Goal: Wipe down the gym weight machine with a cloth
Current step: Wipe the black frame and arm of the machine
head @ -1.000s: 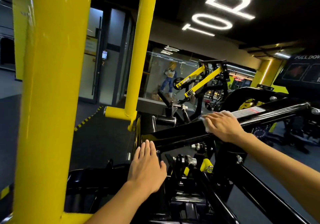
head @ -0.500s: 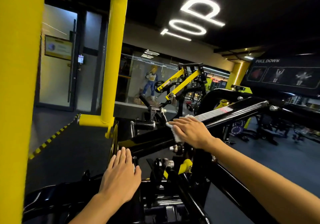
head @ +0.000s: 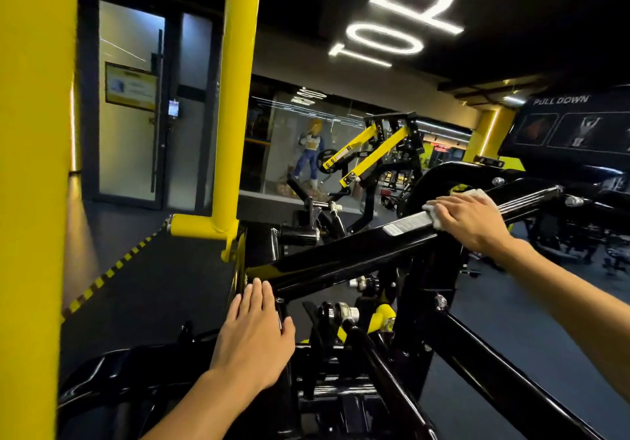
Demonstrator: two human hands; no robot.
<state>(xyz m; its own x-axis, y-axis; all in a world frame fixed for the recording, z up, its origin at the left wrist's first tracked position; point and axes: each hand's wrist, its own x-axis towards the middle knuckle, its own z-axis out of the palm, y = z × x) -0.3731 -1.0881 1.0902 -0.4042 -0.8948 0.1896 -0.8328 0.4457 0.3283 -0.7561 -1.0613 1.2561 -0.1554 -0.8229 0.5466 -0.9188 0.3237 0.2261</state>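
Black steel arm (head: 344, 259) of the weight machine is running diagonally from lower centre up to the right of frame. I'm pressing my right hand (head: 468, 218) flat on it at right of centre, fingers (head: 439, 206) straight and together, not curled. White cloth (head: 477, 194) is sitting under that palm, on top of the arm, with edges poking out at the fingertips and past the knuckles. It's just touching the right end of the silver label (head: 407, 223) stuck on the arm. My left hand (head: 254, 337) is lying flat on the black frame at lower centre, fingers extended and relaxed, gripping nothing, tips just beside the arm's lower end. Yellow post (head: 235, 99) is standing upright at upper centre-left, and a wider yellow upright (head: 34, 184) is filling the left edge. "PULL DOWN" panel (head: 566, 126) is showing at upper right. Lit ceiling letters (head: 395, 20) are glowing at the top.
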